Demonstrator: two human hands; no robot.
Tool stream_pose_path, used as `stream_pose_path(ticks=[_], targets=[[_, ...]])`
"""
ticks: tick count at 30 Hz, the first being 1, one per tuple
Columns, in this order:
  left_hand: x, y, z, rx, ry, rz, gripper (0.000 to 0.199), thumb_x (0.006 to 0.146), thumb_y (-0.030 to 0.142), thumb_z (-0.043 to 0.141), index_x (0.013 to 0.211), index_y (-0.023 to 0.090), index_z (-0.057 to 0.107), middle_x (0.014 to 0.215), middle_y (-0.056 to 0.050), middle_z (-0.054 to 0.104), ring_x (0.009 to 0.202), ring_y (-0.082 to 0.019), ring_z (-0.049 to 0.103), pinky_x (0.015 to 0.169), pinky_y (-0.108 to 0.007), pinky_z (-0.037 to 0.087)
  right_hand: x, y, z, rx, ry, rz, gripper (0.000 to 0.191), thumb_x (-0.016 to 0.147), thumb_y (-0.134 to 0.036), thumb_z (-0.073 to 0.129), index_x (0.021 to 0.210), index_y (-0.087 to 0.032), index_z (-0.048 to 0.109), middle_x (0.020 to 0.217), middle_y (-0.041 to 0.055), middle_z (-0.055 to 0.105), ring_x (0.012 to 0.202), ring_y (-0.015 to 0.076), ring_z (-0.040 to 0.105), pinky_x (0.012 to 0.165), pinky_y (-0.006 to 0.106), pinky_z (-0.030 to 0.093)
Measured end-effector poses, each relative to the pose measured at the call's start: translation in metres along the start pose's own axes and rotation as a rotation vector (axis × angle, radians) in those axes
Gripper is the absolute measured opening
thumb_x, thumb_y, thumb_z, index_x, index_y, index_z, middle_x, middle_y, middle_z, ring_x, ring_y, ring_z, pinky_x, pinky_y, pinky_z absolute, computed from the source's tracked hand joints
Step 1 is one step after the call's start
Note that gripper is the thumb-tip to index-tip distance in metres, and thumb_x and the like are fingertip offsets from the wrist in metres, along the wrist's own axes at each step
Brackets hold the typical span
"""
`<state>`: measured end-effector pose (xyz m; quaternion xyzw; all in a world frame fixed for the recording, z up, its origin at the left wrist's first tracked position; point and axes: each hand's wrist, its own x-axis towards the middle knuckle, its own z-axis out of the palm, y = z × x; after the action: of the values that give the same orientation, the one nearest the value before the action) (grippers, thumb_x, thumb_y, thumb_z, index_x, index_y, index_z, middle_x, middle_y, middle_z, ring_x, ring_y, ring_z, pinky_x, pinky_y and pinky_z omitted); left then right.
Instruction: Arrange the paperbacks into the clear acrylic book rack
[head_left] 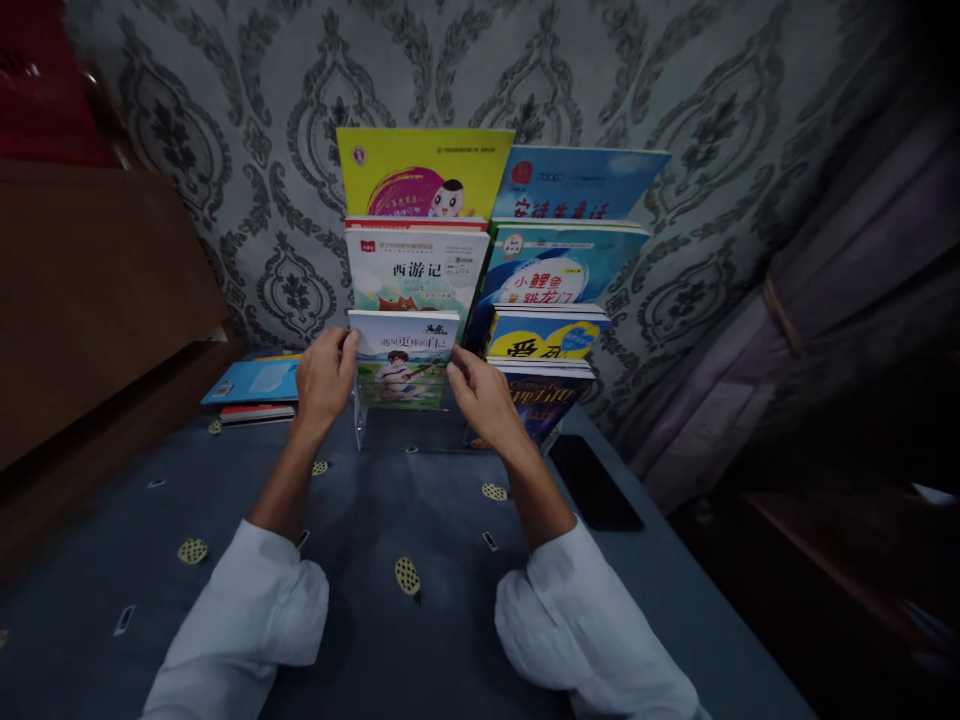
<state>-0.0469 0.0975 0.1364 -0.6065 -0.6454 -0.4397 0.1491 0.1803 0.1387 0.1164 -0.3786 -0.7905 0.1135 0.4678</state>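
Observation:
A thin book [403, 372] with a child on a green cover stands upright at the front of the left column of a clear stepped stand [359, 430]. My left hand [325, 378] pinches its left edge. At its right edge, the fingers of my right hand [484, 398] are closed, with the fingertips partly hidden. Behind it rise a white book [420, 262] with large black characters and a tall yellow book [424, 160]. The right column holds a dark purple book [544, 395], a yellow-and-blue book [547, 335], a teal book [566, 262] and a blue book [585, 178].
Several books [259, 380] lie stacked left of the stand. A black phone [596, 483] rests by the right edge of the blue patterned tablecloth [405, 640]. A brown wooden cabinet [97, 290] borders the left; a curtain [712, 370] hangs at right. Patterned wallpaper [300, 150] is behind.

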Motion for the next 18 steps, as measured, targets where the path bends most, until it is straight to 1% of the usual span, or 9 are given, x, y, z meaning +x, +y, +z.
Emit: stream_pose_path(ticks=[3, 7, 10, 12, 15, 17, 18], targets=[[0.000, 0.004, -0.003, 0.020, 0.020, 0.012, 0.039, 0.102, 0.039, 0.032, 0.079, 0.019, 0.057, 0.081, -0.006, 0.063, 0.080, -0.020, 0.059, 0.073, -0.028, 0.040, 0.000, -0.005, -0.005, -0.002, -0.008, -0.021, 0.038, 0.094, -0.029, 0.044, 0.122, -0.014, 0.067, 0.104, 0.0120, 0.076, 0.089, 0.0260, 0.069, 0.084, 0.039, 0.053], [0.000, 0.006, -0.005, 0.006, 0.037, 0.014, 0.043, 0.103, 0.040, 0.028, 0.076, 0.020, 0.055, 0.080, -0.006, 0.063, 0.079, -0.020, 0.059, 0.073, -0.028, 0.039, 0.000, -0.009, -0.008, 0.016, -0.016, -0.042, 0.035, 0.095, -0.027, 0.043, 0.116, -0.017, 0.068, 0.100, 0.0092, 0.076, 0.087, 0.0257, 0.069, 0.079, 0.037, 0.053], [0.003, -0.003, -0.005, -0.025, 0.044, 0.001, 0.046, 0.104, 0.042, 0.026, 0.081, 0.019, 0.058, 0.081, -0.006, 0.064, 0.081, -0.020, 0.060, 0.075, -0.028, 0.041, 0.000, -0.009, -0.009, 0.019, -0.028, -0.035, 0.035, 0.095, -0.028, 0.043, 0.115, -0.016, 0.069, 0.101, 0.0103, 0.076, 0.089, 0.0268, 0.070, 0.079, 0.038, 0.053], [0.007, -0.019, -0.007, -0.032, 0.065, -0.030, 0.045, 0.104, 0.042, 0.027, 0.086, 0.019, 0.062, 0.080, -0.006, 0.066, 0.082, -0.020, 0.062, 0.076, -0.027, 0.042, 0.000, -0.009, -0.010, 0.024, -0.025, -0.027, 0.036, 0.095, -0.029, 0.043, 0.118, -0.015, 0.068, 0.104, 0.0116, 0.076, 0.091, 0.0272, 0.070, 0.082, 0.039, 0.053], [0.013, -0.056, -0.012, 0.034, 0.106, -0.131, 0.038, 0.102, 0.039, 0.033, 0.096, 0.020, 0.065, 0.083, -0.007, 0.069, 0.087, -0.022, 0.065, 0.078, -0.028, 0.044, 0.000, -0.009, -0.011, 0.056, -0.024, -0.007, 0.038, 0.095, -0.029, 0.045, 0.124, -0.015, 0.066, 0.110, 0.0127, 0.075, 0.097, 0.0278, 0.071, 0.085, 0.041, 0.054], [0.014, -0.083, -0.015, 0.135, 0.111, -0.241, 0.033, 0.099, 0.035, 0.038, 0.101, 0.019, 0.067, 0.092, -0.010, 0.072, 0.094, -0.026, 0.066, 0.082, -0.031, 0.046, -0.001, -0.010, -0.012, 0.070, -0.028, 0.000, 0.039, 0.095, -0.028, 0.045, 0.126, -0.016, 0.066, 0.111, 0.0129, 0.075, 0.099, 0.0283, 0.071, 0.085, 0.042, 0.054], [0.013, -0.096, -0.015, 0.195, 0.088, -0.303, 0.033, 0.098, 0.034, 0.040, 0.105, 0.018, 0.068, 0.098, -0.012, 0.073, 0.098, -0.028, 0.066, 0.085, -0.034, 0.047, -0.001, -0.012, -0.013, 0.069, -0.031, 0.001, 0.039, 0.096, -0.028, 0.044, 0.126, -0.016, 0.065, 0.111, 0.0129, 0.075, 0.100, 0.0284, 0.071, 0.085, 0.041, 0.054]])
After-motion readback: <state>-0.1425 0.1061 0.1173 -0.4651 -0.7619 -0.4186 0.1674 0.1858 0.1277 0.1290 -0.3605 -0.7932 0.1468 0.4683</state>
